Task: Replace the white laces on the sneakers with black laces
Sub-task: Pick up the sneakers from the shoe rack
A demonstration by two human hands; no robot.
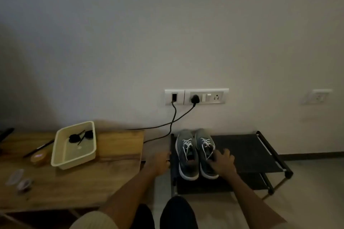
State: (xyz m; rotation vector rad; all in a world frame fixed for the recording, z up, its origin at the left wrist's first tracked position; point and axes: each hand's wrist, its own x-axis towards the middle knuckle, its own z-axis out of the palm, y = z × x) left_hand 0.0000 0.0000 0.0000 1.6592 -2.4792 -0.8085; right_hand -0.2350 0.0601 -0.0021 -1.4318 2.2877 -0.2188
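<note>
Just left of right grip (222, 163), white-laced sneakers (189, 161).

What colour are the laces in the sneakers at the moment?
White laces, in both grey sneakers; the head view shows them clearly.

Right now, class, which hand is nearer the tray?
Left. The left hand sits just right of the table, some way from the tray; the right hand is farther off, on a sneaker on the rack.
</note>
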